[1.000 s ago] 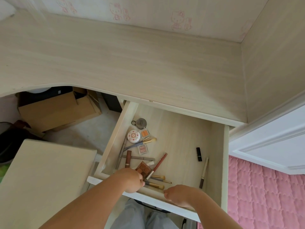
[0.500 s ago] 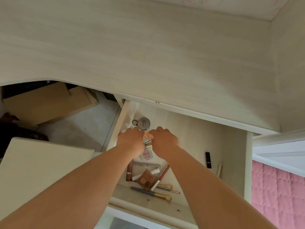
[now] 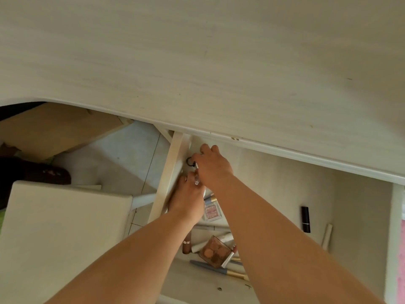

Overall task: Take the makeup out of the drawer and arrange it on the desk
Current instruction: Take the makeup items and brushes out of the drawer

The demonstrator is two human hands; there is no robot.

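Observation:
The drawer stands open under the desk top. My right hand reaches into its far left corner and closes on a round dark compact with a ring. Beside it, my left hand is curled over a small shiny item that is mostly hidden. Loose in the drawer lie a pink blush pan, a brown eyeshadow palette, a blue-handled brush, a brown tube, a black lipstick and a beige pencil.
A white stool stands at the left, close to the drawer's side. A cardboard box sits on the floor under the desk. The desk top's front edge overhangs the back of the drawer.
Both hands moved from the drawer's front to its far left corner. The right hand now covers the round compact. The view has tilted down and closer.

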